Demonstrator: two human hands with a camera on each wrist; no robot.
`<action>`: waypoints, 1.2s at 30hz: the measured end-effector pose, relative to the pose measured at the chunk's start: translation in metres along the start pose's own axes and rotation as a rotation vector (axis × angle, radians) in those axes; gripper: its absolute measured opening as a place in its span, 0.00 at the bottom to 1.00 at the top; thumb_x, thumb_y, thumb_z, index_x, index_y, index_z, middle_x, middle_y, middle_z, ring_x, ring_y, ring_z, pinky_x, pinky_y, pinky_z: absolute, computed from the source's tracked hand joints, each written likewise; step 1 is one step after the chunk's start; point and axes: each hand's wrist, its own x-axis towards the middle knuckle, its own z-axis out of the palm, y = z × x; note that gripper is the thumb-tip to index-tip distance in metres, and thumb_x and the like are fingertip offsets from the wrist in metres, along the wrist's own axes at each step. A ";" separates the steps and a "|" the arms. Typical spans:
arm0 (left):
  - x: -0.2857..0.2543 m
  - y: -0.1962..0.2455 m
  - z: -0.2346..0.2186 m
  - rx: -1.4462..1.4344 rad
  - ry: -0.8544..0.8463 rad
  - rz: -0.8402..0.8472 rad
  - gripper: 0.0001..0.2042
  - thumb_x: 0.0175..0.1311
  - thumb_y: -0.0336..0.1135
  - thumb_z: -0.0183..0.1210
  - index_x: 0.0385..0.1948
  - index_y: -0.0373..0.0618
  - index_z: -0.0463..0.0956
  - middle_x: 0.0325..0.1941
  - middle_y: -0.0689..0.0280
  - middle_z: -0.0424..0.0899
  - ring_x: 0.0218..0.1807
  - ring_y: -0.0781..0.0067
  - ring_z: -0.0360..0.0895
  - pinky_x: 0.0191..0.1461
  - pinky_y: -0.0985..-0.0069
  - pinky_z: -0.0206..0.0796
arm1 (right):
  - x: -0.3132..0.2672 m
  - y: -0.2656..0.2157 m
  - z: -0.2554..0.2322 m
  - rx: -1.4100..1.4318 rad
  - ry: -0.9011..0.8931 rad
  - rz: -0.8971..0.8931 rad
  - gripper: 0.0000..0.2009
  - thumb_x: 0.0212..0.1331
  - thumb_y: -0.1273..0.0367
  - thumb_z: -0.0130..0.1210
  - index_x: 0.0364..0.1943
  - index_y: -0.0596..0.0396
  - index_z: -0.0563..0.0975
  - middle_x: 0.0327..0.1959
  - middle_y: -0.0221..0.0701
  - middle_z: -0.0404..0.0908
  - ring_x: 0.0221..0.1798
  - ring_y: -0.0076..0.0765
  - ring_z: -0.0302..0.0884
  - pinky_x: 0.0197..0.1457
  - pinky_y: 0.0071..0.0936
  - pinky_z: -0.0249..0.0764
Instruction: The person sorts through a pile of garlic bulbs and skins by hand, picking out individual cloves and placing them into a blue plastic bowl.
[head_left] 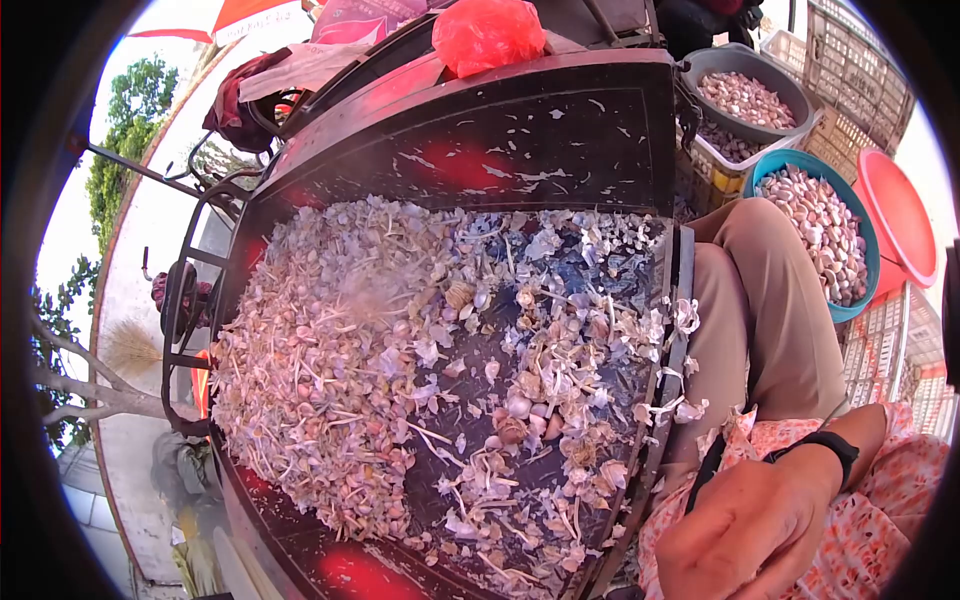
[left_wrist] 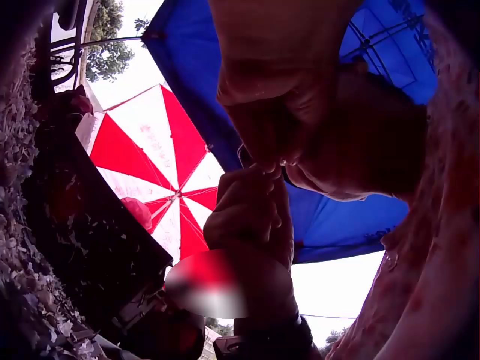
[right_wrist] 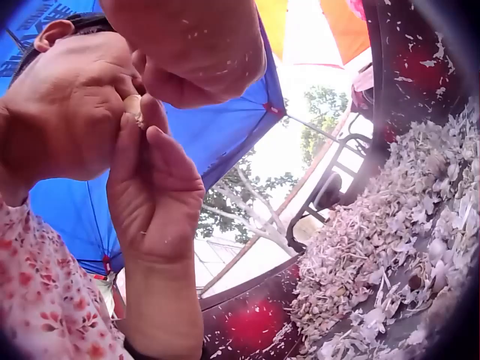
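A heap of garlic cloves and papery skins (head_left: 400,370) covers a dark table (head_left: 560,130) to my left. Both hands are raised close to my chest and face, fingertips together. In the right wrist view my left hand (right_wrist: 141,124) reaches up and pinches a small pale garlic clove (right_wrist: 133,106) between thumb and fingers. My right hand (right_wrist: 161,82) curls over it from above and grips the same clove. The head view shows only my right hand (head_left: 745,530), with a black wristband (head_left: 830,445), at the bottom right; the left hand is hidden there.
My bent knee (head_left: 760,300) lies beside the table's edge. A teal basin (head_left: 872,290) and a grey basin (head_left: 720,62), both holding peeled cloves, stand beyond it, with an orange-red lid (head_left: 900,215) and crates. A red bag (head_left: 487,30) sits at the table's far end. A red-and-white umbrella (left_wrist: 161,165) hangs overhead.
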 end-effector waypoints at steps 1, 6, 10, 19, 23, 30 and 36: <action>-0.002 0.001 0.001 0.078 0.036 -0.045 0.07 0.52 0.23 0.57 0.32 0.30 0.73 0.31 0.44 0.80 0.29 0.51 0.81 0.30 0.65 0.74 | 0.000 -0.001 0.000 0.002 0.002 0.000 0.11 0.57 0.70 0.57 0.40 0.65 0.78 0.33 0.37 0.79 0.27 0.31 0.77 0.24 0.25 0.68; 0.004 0.015 0.035 0.474 0.344 -0.478 0.13 0.47 0.19 0.61 0.37 0.31 0.75 0.29 0.49 0.81 0.27 0.56 0.81 0.31 0.71 0.73 | -0.015 0.014 0.000 -0.318 -0.005 0.225 0.15 0.59 0.67 0.55 0.47 0.62 0.73 0.29 0.36 0.74 0.28 0.36 0.74 0.30 0.27 0.70; -0.008 0.007 0.050 0.781 0.508 -1.111 0.11 0.48 0.22 0.64 0.36 0.34 0.79 0.28 0.58 0.83 0.28 0.74 0.80 0.32 0.81 0.70 | -0.025 0.040 -0.009 -0.351 0.067 0.342 0.16 0.61 0.65 0.52 0.48 0.61 0.72 0.32 0.39 0.77 0.31 0.42 0.77 0.34 0.30 0.72; -0.037 -0.021 0.058 0.839 0.643 -1.162 0.12 0.46 0.23 0.66 0.35 0.37 0.79 0.26 0.60 0.83 0.24 0.72 0.81 0.27 0.80 0.70 | -0.047 0.076 -0.002 -0.146 0.454 0.483 0.11 0.63 0.64 0.50 0.41 0.57 0.72 0.31 0.31 0.78 0.27 0.27 0.75 0.30 0.21 0.70; -0.037 -0.019 0.053 0.796 0.627 -1.093 0.11 0.48 0.24 0.65 0.36 0.37 0.79 0.26 0.59 0.83 0.24 0.71 0.81 0.27 0.79 0.70 | -0.053 0.104 -0.017 0.697 0.753 0.667 0.14 0.66 0.59 0.44 0.38 0.56 0.72 0.30 0.31 0.75 0.22 0.20 0.66 0.19 0.14 0.59; -0.131 -0.024 -0.011 1.292 0.408 -1.407 0.06 0.55 0.28 0.57 0.33 0.43 0.81 0.22 0.55 0.80 0.23 0.56 0.78 0.26 0.68 0.68 | -0.045 0.110 -0.020 1.099 0.765 0.729 0.12 0.64 0.62 0.44 0.36 0.58 0.72 0.34 0.37 0.74 0.26 0.26 0.69 0.17 0.13 0.63; -0.160 -0.039 -0.026 1.391 -0.090 -1.582 0.07 0.55 0.29 0.50 0.31 0.45 0.79 0.24 0.55 0.80 0.27 0.51 0.78 0.30 0.60 0.69 | -0.044 0.106 -0.031 0.960 0.921 0.771 0.07 0.62 0.67 0.48 0.36 0.57 0.71 0.31 0.33 0.74 0.23 0.22 0.69 0.16 0.12 0.61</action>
